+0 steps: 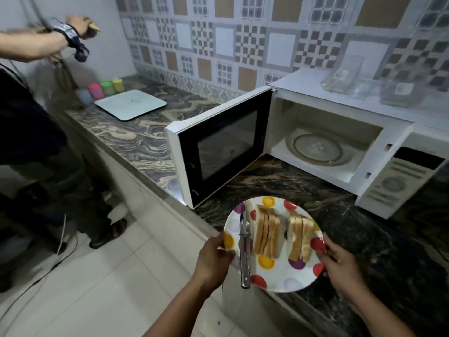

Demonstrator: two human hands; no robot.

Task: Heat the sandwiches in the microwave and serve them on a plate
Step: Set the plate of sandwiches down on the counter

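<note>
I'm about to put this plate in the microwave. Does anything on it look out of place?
Yes: metal tongs lie on the spotted plate left of the sandwiches, their handle jutting past the near rim. Metal probably shouldn't go into the open microwave. Both hands, left and right, grip the plate's edges.

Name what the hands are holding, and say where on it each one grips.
Both hold the polka-dot plate of sandwiches by its rim: the left hand at the left edge, the right hand at the right edge.

Count on inspection: one microwave (315, 147), door open; one spotted plate (279, 276); two sandwich stacks (267, 234); one pair of tongs (245, 259); four small coloured containers (102, 90); one white board (131, 104).
</note>
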